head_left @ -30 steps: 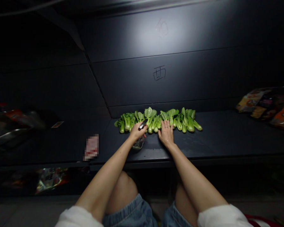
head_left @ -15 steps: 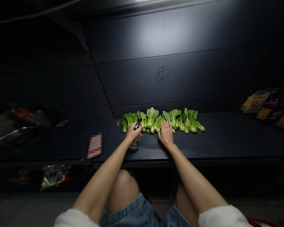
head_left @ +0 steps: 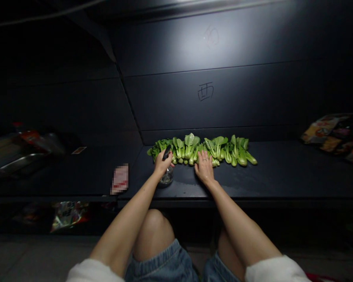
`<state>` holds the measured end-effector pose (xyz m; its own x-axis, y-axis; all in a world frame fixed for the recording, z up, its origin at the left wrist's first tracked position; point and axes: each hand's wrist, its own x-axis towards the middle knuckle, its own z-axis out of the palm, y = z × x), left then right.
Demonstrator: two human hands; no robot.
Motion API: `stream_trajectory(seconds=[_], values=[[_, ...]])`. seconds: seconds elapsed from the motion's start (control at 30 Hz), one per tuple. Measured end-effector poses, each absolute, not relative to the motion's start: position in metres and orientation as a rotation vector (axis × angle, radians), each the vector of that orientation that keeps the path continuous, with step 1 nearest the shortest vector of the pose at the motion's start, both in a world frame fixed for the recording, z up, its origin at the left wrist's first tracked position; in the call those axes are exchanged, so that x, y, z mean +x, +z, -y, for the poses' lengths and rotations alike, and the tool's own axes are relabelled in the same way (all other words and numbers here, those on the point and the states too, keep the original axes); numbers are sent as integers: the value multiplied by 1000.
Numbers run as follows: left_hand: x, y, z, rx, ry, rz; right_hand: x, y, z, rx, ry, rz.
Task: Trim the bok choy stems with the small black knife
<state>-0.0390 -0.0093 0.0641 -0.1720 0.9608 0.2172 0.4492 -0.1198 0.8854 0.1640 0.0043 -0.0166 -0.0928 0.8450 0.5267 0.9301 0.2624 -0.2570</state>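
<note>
Several heads of green bok choy (head_left: 191, 147) lie side by side in a row on a dark shelf, leaves toward the back panel and white-green stems toward me. Over the left part of the row, my left hand (head_left: 162, 162) is closed around a spray bottle with a black spray head (head_left: 166, 152) and a clear body (head_left: 167, 178). The bottle's body hangs below the hand, partly hidden by it. My right hand (head_left: 204, 167) rests palm down on the stems near the middle of the row, fingers stretched out, a ring on one finger.
The dark shelf (head_left: 278, 172) runs left and right, with wet marks in front of the greens. Colourful snack bags (head_left: 326, 131) lie at the right. A blurred-out pinkish packet (head_left: 120, 179) lies left, and a shiny bag (head_left: 67, 214) sits on the lower shelf.
My left hand has moved left along the row with the spray bottle. My right hand has slid slightly left over the stems. The camera view has turned a little to the left.
</note>
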Motion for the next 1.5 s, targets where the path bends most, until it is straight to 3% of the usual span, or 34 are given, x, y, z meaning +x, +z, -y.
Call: stream_trajectory(seconds=[1.5], values=[[-98, 60, 19, 1145, 1400, -1787, 135, -10, 4, -1564, -221, 2056]])
